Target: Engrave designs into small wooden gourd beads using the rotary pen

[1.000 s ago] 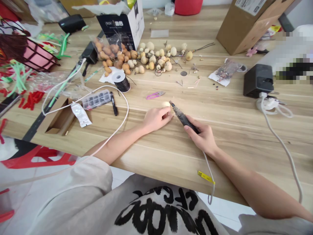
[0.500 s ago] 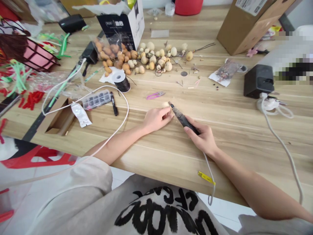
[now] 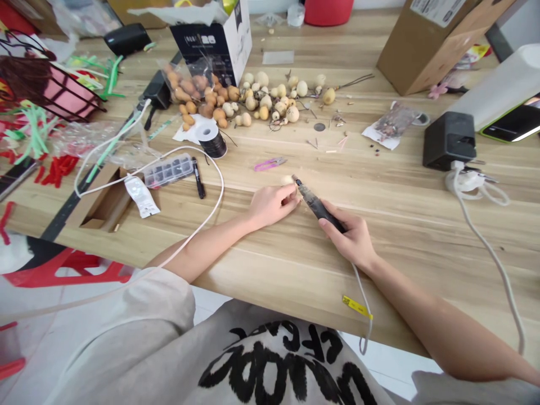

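My right hand [image 3: 351, 236] is wrapped round a dark corded rotary tool [image 3: 319, 208], its tip pointing away and to the left. A pale cord runs from the tool's back end over the table edge. Just left of the tip, my left hand [image 3: 274, 206] rests on the table with its fingers curled round a small cream gourd [image 3: 287, 180]. Only the gourd's upper part shows; the fingers cover the rest. The tool's tip is at the gourd's right side; whether they touch I cannot tell. Purple thread snips [image 3: 270, 163] lie just beyond.
Pale gourds [image 3: 265, 101] and brown gourds [image 3: 219, 97] are heaped at the back. Left of my hands are a spool of black cord [image 3: 214, 143], a black marker [image 3: 198, 179] and a compartment box [image 3: 169, 170]. A white cable [image 3: 221, 188] loops over my left forearm. A black power box [image 3: 449, 140] stands right.
The whole view has shifted very slightly. Both hands, the gourd and the rotary tool keep nearly the same places and grips.
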### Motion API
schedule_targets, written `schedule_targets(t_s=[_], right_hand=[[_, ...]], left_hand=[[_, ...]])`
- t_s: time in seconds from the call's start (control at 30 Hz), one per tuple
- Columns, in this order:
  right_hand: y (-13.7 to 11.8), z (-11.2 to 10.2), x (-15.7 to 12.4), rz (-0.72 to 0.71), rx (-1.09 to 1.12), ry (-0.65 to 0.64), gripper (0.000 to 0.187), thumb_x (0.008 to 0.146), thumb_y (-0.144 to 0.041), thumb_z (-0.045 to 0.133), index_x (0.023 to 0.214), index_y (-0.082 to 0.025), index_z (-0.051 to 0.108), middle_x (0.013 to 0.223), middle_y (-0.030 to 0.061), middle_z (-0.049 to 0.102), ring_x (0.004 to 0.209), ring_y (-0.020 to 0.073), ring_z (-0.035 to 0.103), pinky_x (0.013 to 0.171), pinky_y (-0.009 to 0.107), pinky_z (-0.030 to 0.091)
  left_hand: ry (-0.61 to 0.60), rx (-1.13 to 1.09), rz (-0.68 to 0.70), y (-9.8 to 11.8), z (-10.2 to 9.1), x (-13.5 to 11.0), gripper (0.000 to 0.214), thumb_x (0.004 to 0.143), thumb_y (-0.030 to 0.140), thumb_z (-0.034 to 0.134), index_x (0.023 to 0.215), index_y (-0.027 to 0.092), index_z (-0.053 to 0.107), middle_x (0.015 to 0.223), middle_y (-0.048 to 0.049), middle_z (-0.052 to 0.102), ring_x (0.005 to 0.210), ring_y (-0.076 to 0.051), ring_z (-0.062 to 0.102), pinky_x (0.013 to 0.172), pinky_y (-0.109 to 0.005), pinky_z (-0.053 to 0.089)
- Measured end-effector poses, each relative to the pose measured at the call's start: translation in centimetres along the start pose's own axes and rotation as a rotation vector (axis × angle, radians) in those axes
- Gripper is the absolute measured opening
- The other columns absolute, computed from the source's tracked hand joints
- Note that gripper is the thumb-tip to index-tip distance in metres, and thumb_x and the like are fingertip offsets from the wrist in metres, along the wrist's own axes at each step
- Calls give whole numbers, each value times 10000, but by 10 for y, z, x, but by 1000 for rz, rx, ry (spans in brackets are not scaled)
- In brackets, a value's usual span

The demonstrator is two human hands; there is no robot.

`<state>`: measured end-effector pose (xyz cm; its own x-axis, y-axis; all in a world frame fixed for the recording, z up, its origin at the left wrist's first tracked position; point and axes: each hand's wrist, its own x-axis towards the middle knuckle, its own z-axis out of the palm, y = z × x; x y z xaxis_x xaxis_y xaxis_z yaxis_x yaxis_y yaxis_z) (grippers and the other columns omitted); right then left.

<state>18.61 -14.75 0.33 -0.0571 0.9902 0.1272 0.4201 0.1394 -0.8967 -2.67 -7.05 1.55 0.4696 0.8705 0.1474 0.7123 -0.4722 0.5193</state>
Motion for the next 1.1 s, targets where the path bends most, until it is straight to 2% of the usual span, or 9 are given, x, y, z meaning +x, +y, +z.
schedule_targets(t_s=[0.4, 0.6, 0.93, 1.1], right_hand=[[0, 0, 0, 33, 0, 14, 497, 870, -373, 622, 1297, -128, 689, 1021, 88, 789, 936, 283, 752, 804, 389, 600], [-1, 0, 0, 28, 3, 6, 510, 864, -364, 626, 1298, -104, 685, 932, 83, 790, 889, 278, 755, 806, 389, 599], [1, 0, 0, 42, 7, 13, 513, 866, -378, 628, 1304, -117, 685, 996, 97, 793, 951, 298, 753, 813, 412, 605], [1, 0, 0, 28, 16, 9, 502, 866, -371, 633, 1301, -128, 689, 940, 75, 793, 933, 293, 753, 768, 386, 613]], left_hand=[[-8, -2, -3, 0, -1, 0, 297, 927, 420, 536, 733, 197, 572, 679, -5, 666, 637, -130, 582, 583, -254, 308], [-12, -6, 1, 1, -1, 0, 310, 929, 436, 530, 742, 194, 581, 673, -4, 654, 621, -125, 564, 585, -253, 309], [-14, -17, -11, 1, -1, 0, 294, 921, 422, 543, 734, 197, 571, 681, 2, 659, 626, -125, 561, 592, -252, 308], [-15, -9, -9, 1, -1, 0, 299, 919, 432, 540, 737, 198, 573, 678, -9, 659, 629, -132, 565, 588, -255, 310]])
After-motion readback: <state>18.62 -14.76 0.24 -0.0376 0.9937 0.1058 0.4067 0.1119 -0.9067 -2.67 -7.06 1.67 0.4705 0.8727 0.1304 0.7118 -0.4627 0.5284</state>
